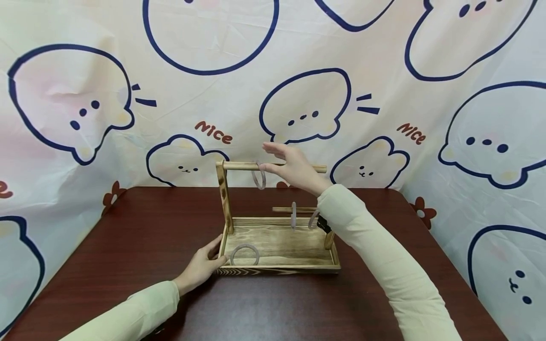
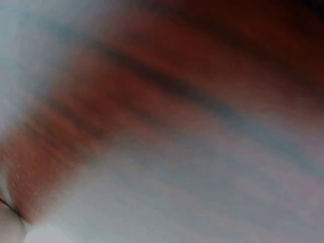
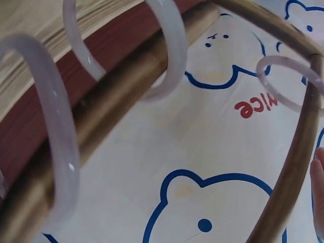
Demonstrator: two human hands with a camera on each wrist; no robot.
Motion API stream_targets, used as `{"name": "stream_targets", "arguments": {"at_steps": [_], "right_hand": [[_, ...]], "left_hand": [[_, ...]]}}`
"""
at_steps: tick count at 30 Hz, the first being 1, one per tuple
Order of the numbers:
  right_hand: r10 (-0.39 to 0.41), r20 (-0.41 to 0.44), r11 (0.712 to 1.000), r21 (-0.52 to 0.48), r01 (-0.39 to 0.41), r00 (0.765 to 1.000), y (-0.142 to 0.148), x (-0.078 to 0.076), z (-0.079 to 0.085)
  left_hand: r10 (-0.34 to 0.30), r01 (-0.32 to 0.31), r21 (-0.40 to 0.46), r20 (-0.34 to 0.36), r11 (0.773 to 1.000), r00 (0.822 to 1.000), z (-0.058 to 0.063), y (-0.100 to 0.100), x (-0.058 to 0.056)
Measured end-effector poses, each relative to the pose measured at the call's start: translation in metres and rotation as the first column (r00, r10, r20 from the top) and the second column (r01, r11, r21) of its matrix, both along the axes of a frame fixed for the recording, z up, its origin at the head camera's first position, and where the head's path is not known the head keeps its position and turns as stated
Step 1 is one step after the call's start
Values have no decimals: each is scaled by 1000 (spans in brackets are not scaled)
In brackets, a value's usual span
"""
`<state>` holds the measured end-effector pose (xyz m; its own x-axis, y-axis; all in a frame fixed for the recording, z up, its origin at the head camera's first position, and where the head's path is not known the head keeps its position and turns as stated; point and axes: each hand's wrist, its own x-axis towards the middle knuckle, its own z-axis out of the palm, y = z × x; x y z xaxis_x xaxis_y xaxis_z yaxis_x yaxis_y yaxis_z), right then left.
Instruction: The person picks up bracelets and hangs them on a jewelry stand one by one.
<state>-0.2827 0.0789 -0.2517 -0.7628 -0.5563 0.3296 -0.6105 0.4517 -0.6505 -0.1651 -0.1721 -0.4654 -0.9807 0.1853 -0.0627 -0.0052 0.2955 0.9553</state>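
A wooden bangle stand has a tray base, a higher rod and a lower rod. My left hand holds the tray's left front corner, thumb at the rim. The right hand is at the upper rod, fingers extended, its thumb tip right beside a pale translucent bangle hanging there. In the right wrist view, fingertips show at the right edge, beyond that rod. Two more bangles, one and another partly behind my right wrist, hang on the lower rod. A fourth bangle leans inside the tray's left front.
The stand rests on a dark reddish-brown table. Behind and beside it hangs a pale cloth with blue cartoon outlines. My right sleeve passes over the tray's right end. The left wrist view is mostly blurred tabletop.
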Motion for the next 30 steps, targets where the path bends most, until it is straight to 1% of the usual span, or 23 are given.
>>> {"name": "stream_targets", "arguments": {"at_steps": [3,7,9,13,17,20,23,27,30], "right_hand": [[-7,32,997,-73,10,999,6,5,-1],[-21,66,987,-158,31,998,16,11,-1],[-34,80,981,-187,48,996,20,13,-2],[-49,94,969,-235,70,994,28,18,-4],[-54,108,966,-245,79,993,33,25,-11],[-54,134,970,-229,84,990,35,33,-18],[-58,141,975,-202,87,988,36,41,-24],[-36,129,977,-202,61,991,36,50,-34],[5,114,977,-214,20,993,35,56,-42]], "left_hand": [[-1,1,-12,1,1000,1000,-1,0,0],[-7,6,8,11,1000,1000,-1,1,1],[-16,16,7,5,1000,1000,-1,1,1],[-6,6,2,1,1000,1000,-1,1,1],[-6,6,18,6,1000,1000,0,1,0],[-7,7,20,5,1000,1000,1,0,0],[-5,5,15,2,1000,1000,0,0,0],[-4,4,6,-1,1000,1000,0,0,0],[0,0,-1,-6,1000,1000,0,0,0]]}}
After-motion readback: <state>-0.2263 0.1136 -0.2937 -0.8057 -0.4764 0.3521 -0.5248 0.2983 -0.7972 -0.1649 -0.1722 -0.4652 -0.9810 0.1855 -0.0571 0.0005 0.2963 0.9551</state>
